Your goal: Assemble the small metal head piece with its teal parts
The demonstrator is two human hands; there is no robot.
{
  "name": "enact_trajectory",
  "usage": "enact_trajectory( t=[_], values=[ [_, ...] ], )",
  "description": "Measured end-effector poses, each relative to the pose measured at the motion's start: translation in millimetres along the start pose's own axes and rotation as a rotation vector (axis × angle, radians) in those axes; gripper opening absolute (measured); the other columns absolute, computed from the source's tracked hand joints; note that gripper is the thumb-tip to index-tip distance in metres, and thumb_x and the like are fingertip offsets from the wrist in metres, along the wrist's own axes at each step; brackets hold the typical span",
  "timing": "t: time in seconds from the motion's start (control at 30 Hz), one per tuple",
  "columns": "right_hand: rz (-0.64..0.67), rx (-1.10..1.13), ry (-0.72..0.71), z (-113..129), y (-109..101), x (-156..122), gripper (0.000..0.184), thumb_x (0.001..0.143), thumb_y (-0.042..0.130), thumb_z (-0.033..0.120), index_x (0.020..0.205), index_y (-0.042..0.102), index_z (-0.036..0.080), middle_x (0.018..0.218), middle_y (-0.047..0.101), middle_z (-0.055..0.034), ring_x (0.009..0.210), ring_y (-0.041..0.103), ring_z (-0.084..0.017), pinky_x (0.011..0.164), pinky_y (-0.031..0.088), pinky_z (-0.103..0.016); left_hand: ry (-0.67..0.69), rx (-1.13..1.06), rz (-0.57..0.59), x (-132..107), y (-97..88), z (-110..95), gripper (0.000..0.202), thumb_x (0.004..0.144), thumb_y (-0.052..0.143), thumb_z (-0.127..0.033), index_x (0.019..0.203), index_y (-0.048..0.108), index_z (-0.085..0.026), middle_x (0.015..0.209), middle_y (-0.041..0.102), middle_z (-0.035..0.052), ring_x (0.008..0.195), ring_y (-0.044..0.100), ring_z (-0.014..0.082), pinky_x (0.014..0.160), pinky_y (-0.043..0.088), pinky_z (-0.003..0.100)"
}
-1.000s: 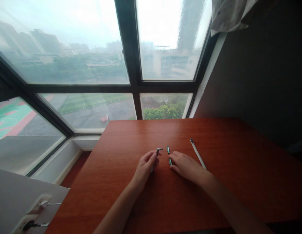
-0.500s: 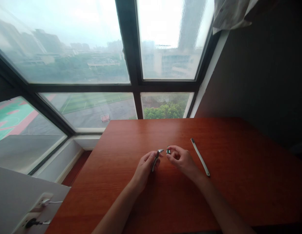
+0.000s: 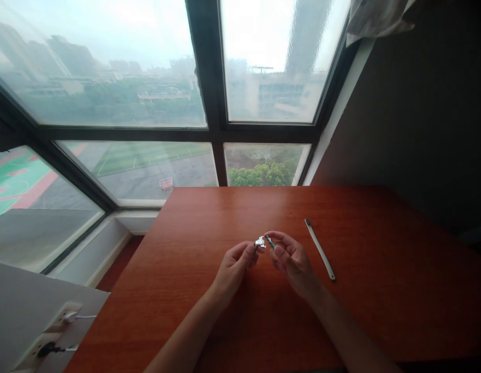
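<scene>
**Two Small Parts Held Together Above the Table**

Head view. A red-brown wooden table (image 3: pixel 380 290) is seen set against a large window (image 3: pixel 147 103). Both forearms are extended over the table, and the hands are met near its middle, raised just clear of the surface.

The left hand (image 3: pixel 233 268) is closed in a pinch on a small silver metal piece (image 3: pixel 259 242), whose bright end projects past the fingertips towards the other hand. The rest of the piece is hidden in the grip, so its full shape cannot be told.

The right hand (image 3: pixel 293 261) is closed in a pinch on a small dark part (image 3: pixel 269 240), held slanted with its upper end close to the metal piece. Whether the two parts touch cannot be determined; they are at least just beside one another.

A long white strip with a dark tip (image 3: pixel 320 249) is noted lying flat on the table, to the right of the right hand and apart from it. It is untouched.

At the lower left, a white power outlet (image 3: pixel 50 336) with plugged cables is recorded on a separate pale surface.

Judgement: the step in hand appears to be the fitting of the dark part to the metal piece. The next move is judged to call for fine alignment of the two ends, with the left-hand grip kept steady and only slight pressure applied.
</scene>
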State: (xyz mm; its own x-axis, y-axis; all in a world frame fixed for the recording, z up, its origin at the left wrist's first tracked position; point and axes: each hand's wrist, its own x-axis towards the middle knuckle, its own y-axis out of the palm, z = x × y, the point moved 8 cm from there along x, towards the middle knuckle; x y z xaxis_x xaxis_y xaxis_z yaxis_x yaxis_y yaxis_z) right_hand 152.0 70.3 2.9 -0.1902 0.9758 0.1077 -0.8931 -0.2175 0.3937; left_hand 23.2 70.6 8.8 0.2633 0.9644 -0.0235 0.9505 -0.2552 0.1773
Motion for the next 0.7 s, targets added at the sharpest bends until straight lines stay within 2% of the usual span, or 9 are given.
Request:
enact_trajectory(
  t=[0.3, 0.7],
  values=[
    [-0.007, -0.018, 0.005, 3.5, -0.8, -3.2, 0.039, 0.084, 0.063, 0.039, 0.115, 0.055, 0.016, 0.055, 0.039, 0.0072, 0.047, 0.029, -0.006, 0.043, 0.022, -0.02, -0.026, -0.043, 0.081, -2.1, 8.5, 3.5, 0.041, 0.083, 0.057, -0.051, 0.086, 0.066, -0.011, 0.062, 0.048, -0.0004, 0.056, 0.039, 0.0101, 0.053, 0.031, 0.023],
    [0.011, -0.116, 0.008, 4.3, -0.3, -3.9, 0.042, 0.082, 0.063, 0.043, 0.115, 0.055, 0.017, 0.059, 0.041, 0.0055, 0.048, 0.031, -0.007, 0.044, 0.024, -0.02, -0.018, -0.007, 0.088, -0.6, 8.0, 2.3, 0.045, 0.083, 0.054, -0.053, 0.087, 0.067, -0.01, 0.06, 0.046, -0.0009, 0.054, 0.037, 0.0098, 0.051, 0.029, 0.023]
  ],
)
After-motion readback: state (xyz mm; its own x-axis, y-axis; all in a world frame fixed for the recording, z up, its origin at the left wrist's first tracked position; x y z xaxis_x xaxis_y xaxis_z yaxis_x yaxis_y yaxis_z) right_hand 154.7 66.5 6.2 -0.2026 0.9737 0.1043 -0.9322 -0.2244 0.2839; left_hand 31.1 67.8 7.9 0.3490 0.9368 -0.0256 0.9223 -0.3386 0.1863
